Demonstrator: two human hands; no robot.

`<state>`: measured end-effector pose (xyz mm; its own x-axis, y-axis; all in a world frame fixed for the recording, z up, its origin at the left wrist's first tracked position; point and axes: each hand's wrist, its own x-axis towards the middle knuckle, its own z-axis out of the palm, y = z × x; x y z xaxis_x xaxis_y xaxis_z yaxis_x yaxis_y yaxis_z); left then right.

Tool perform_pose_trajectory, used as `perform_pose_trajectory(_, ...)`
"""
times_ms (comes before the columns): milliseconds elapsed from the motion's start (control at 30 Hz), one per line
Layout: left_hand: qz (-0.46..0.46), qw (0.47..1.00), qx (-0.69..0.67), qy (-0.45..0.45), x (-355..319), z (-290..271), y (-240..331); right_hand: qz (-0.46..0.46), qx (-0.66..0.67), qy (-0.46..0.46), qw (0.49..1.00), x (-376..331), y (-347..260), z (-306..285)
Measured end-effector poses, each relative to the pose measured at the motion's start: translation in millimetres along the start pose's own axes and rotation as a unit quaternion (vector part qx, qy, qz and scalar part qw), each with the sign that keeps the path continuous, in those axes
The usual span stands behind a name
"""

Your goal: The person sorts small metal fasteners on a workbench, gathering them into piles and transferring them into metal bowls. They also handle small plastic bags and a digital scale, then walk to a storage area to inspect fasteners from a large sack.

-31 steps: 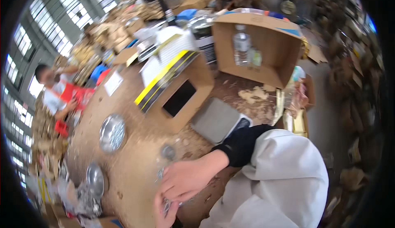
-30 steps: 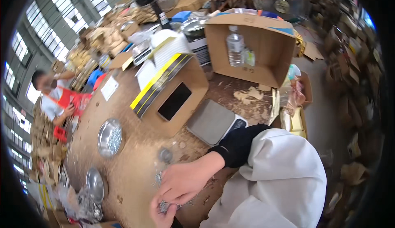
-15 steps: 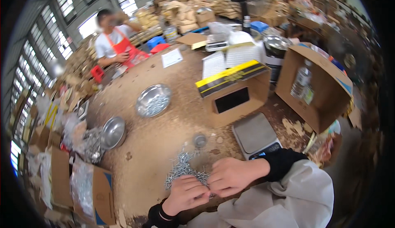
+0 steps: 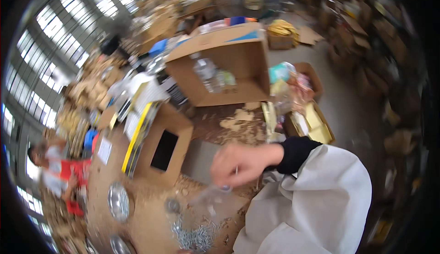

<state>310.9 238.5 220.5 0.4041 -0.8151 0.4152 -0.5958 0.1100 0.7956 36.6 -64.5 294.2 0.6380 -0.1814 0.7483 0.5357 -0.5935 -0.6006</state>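
Clear plastic, blurred by motion, forms what appears to be a bag (image 4: 216, 203) hanging beneath the right hand (image 4: 240, 163) and above the counter (image 4: 149, 208). The right grip is curled together and appears clamped on the upper part of this bag; the exact finger contact cannot be made out. A black cuff (image 4: 297, 154) circles the right wrist, followed by a pale, loose sleeve (image 4: 316, 194). Of the left hand (image 4: 185, 251), only a sliver seems to show at the lower edge, and whether its grip is apart or together cannot be told. Silver screws (image 4: 195, 235) lie in a loose heap on the counter, below the bag, with a small round grey container (image 4: 172, 205) just beside the heap. To the left stand a metal bowl (image 4: 112, 201) containing more screws and, nearer the lower edge, a second metal bowl (image 4: 118, 245). Behind the hand is the grey plate of a scale (image 4: 198, 158), partly covered. Next to it, a yellow-and-black-edged carton (image 4: 181, 137) holds a dark phone (image 4: 164, 150). Farther back, a larger cardboard box (image 4: 250, 57) lies open toward the viewer, a clear bottle (image 4: 206, 75) inside. At far left, a co-worker (image 4: 52, 178) wears a red apron (image 4: 79, 170).
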Motion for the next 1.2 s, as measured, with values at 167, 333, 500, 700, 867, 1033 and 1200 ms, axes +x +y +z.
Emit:
perform_pose_trajectory(167, -0.163, 0.985, 0.043, 0.045, 19, -6, 20, 0.088, -0.284, 0.383, 0.875, -94, -64, -109)
perform_pose_trajectory(333, -0.213, 0.968, 0.131, -0.016, 36, -2, 56, 0.194, -0.321, 0.545, 0.749, -149, -69, -222)
perform_pose_trajectory(500, -0.233, 0.954, 0.184, -0.046, 45, 7, 85, 0.278, -0.488, 0.522, 0.641, -164, -26, -339)
perform_pose_trajectory(700, -0.173, 0.968, 0.182, -0.03, 39, 23, 94, 0.097, -0.601, 0.513, 0.605, -109, 41, -382)
perform_pose_trajectory(867, -0.162, 0.961, 0.213, -0.069, 43, 50, 121, 0.11, -0.705, 0.372, 0.594, -119, 97, -386)
perform_pose_trajectory(1033, -0.164, 0.953, 0.235, -0.099, 51, 62, 138, 0.133, -0.718, 0.41, 0.546, -138, 98, -416)
perform_pose_trajectory(1200, -0.122, 0.952, 0.257, -0.114, 59, 83, 145, 0.14, -0.656, 0.52, 0.529, -148, 56, -434)
